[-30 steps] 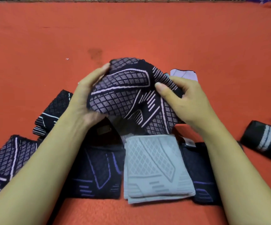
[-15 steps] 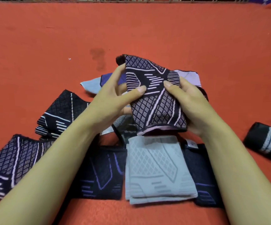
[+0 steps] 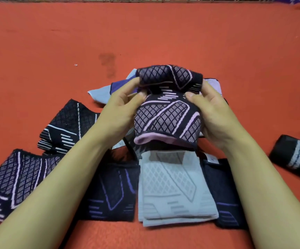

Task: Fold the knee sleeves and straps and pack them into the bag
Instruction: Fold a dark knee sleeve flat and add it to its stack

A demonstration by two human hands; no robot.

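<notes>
Head view: both hands' grip hides black-pink knee sleeve edges.

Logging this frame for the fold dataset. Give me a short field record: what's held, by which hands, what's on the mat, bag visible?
held item: black and pink knee sleeve, top edge partly folded over
left hand: gripping the sleeve's left side
right hand: gripping the sleeve's right side
folded in front: grey knee sleeve, lying on dark sleeves with purple lines
right of mat: rolled black strap with white stripes
surface: red mat
bag: none identifiable
</notes>
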